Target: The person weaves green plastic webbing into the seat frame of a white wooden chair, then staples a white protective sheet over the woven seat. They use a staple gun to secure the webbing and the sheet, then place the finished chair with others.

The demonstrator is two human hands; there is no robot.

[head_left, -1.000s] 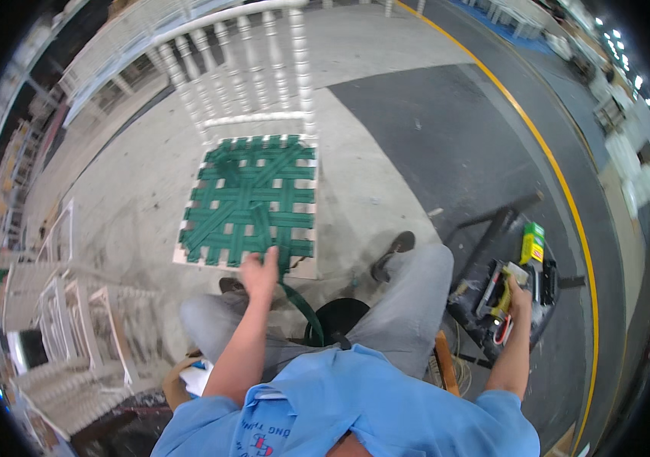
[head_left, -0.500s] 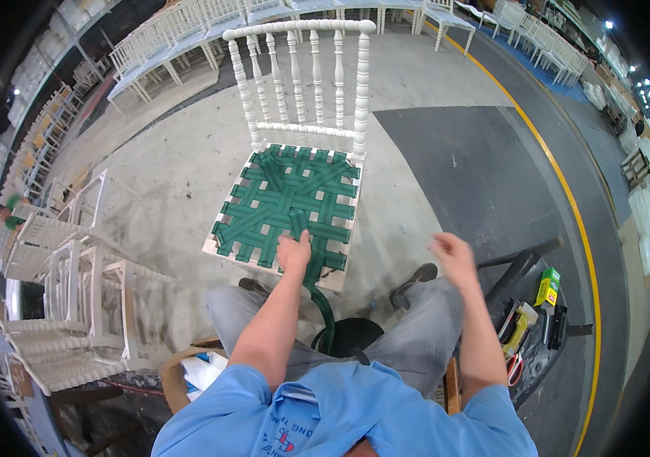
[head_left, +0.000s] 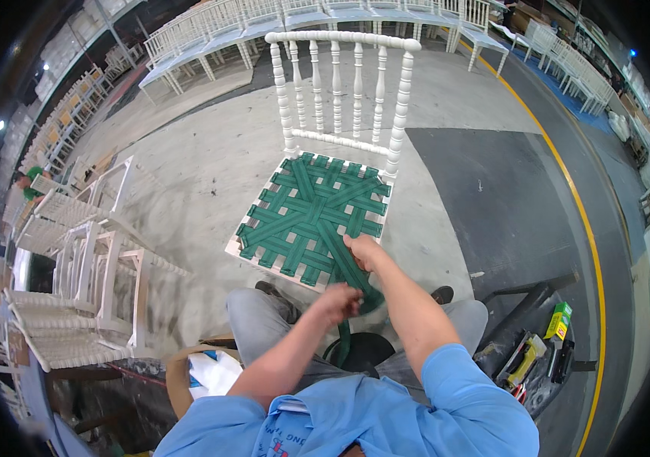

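Observation:
A white wooden chair (head_left: pixel 342 143) with a turned-spindle back stands in front of me. Its seat carries woven green webbing (head_left: pixel 279 199), with diagonal bands crossing over the weave. From the crossing, a loose green webbing strap (head_left: pixel 338 247) runs toward me over the seat's front edge and hangs down between my knees. My right hand (head_left: pixel 365 253) is closed on the strap's right edge, above the front of the seat. Lower down, just off the front edge, my left hand (head_left: pixel 338 303) is curled at the strap, slightly blurred, its fingertips partly hidden.
Unfinished white chair frames (head_left: pixel 104 282) are stacked at my left. By my left hip sits a round container (head_left: pixel 178 381) with white material. A dark bench (head_left: pixel 523 373) at my right holds a yellow-handled tool (head_left: pixel 524 358) and a green-yellow box (head_left: pixel 559 320). A dark round object (head_left: pixel 370 350) lies between my legs.
My right hand has come in from the right onto the strap. The left hand has slid down off the seat toward me along it. The whole view has shifted, placing the chair farther right.

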